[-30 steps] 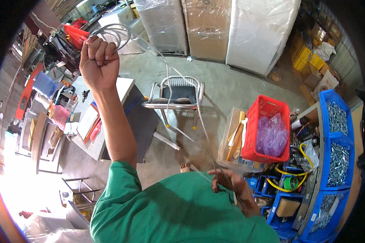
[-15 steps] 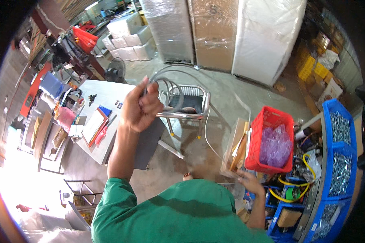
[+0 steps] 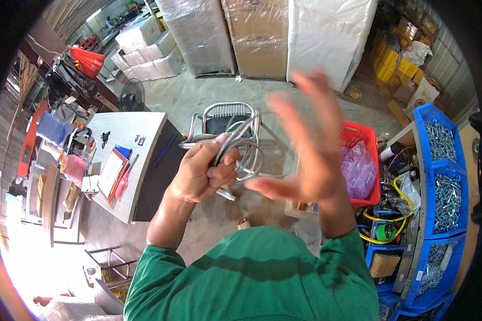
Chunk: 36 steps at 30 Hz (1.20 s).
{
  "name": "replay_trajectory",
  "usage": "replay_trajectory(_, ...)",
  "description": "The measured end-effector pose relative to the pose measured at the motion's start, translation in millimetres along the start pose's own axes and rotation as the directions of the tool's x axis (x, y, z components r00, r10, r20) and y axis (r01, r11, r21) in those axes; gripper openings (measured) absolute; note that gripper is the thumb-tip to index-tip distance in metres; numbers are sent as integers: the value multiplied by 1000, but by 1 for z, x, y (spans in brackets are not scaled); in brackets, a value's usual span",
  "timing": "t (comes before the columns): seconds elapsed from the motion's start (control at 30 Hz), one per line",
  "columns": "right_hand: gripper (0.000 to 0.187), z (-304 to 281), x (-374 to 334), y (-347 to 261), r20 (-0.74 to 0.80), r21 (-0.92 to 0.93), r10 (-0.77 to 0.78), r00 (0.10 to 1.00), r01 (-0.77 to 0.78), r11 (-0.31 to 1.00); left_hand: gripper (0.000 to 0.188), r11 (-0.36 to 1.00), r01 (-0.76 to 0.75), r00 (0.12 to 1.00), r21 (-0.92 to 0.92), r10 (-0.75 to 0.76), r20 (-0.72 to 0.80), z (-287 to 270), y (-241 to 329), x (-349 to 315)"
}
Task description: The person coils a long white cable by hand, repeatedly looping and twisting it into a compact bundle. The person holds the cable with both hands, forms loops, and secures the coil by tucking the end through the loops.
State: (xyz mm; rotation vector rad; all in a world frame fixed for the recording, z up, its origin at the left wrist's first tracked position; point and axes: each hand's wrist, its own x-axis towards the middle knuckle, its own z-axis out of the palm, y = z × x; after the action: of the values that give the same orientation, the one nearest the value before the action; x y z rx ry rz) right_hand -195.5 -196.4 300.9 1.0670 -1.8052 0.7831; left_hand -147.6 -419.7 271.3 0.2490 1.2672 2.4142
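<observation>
My left hand is closed round a coiled grey cable, whose loops hang out to the right of the fist. My right hand is raised to the right of the coil, blurred by motion, with its fingers and thumb spread and nothing visible in them. Behind the cable stands a chair with a chromed tube frame and a dark seat, partly covered by the loops. Past my right forearm sits a red plastic crate holding a purple plastic bag.
A desk with folders and small items stands at the left, a fan behind it. Tall wrapped boxes line the back. Blue bins of screws run along the right, beside a yellow hose.
My right hand has risen from beside the red crate to near the cable, its fingers now spread. My left hand has lowered and moved slightly right, still gripping the coil, which is more bunched.
</observation>
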Motion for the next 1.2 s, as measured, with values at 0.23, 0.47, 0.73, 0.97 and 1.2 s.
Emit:
replay_trajectory(0.23,42,53,-27,45,743,617,-126,658,-598,511,46,994,32,999,105,-32,0,-2,-8,-9)
replay_trajectory(0.47,33,79,-82,6,630,775,115,768,-615,-145,46,998,29,976,-49,-18,216,-16,-30,-9)
replay_trajectory(0.73,39,67,-70,-1,713,685,189,676,-729,23,49,966,84,991,243,-105,77,-18,-25,-7)
replay_trajectory(0.97,38,67,-60,-1,650,703,174,740,-672,233,63,923,270,962,274,-273,-28,-30,-17,12)
replay_trajectory(1.2,32,69,-69,14,620,613,240,747,-652,446,56,984,151,988,93,-154,29,-21,-44,10)
